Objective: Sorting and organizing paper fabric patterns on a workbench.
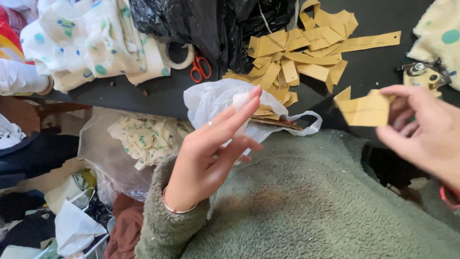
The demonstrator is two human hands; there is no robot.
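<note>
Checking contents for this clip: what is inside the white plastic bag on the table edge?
Brown paper strips poke out of the white plastic bag at its open right side. The left hand covers part of the bag, and its deeper contents are hidden by the plastic.

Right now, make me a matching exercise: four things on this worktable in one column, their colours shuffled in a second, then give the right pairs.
Things:
1. scissors handles
2. folded card piece in the right hand
3. plastic bag behind the left hand
4. sheeting at the top of the table

Colours:
A. white
B. black
C. red
D. tan

Pairs: 1-C, 2-D, 3-A, 4-B
</note>
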